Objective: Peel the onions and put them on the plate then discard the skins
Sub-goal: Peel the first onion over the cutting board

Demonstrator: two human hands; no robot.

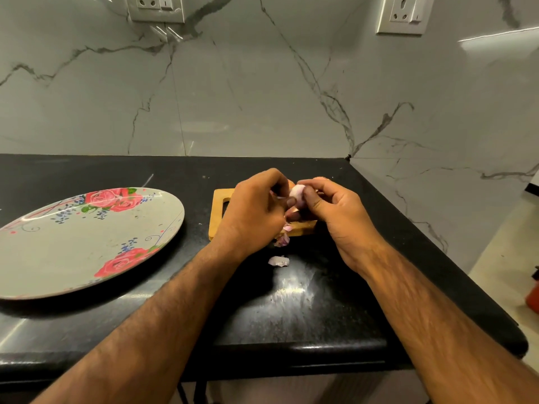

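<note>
A small pale pink onion [297, 193] is held up between both hands above a wooden cutting board [218, 217]. My right hand [332, 208] grips the onion with thumb and curled fingers. My left hand [256, 208] pinches at its left side, where a thin strip of skin shows. Loose pinkish skins lie below the hands: one piece [282, 239] at the board's front edge, another [278, 261] on the counter. The grey oval plate [58, 258] with red roses lies to the left and holds nothing. The hands hide most of the board.
The black stone counter [291, 301] ends at a marble wall behind and at an edge on the right, where the floor drops away. Wall sockets [404, 13] sit high on the backsplash. A red object [533, 298] shows at the far right edge.
</note>
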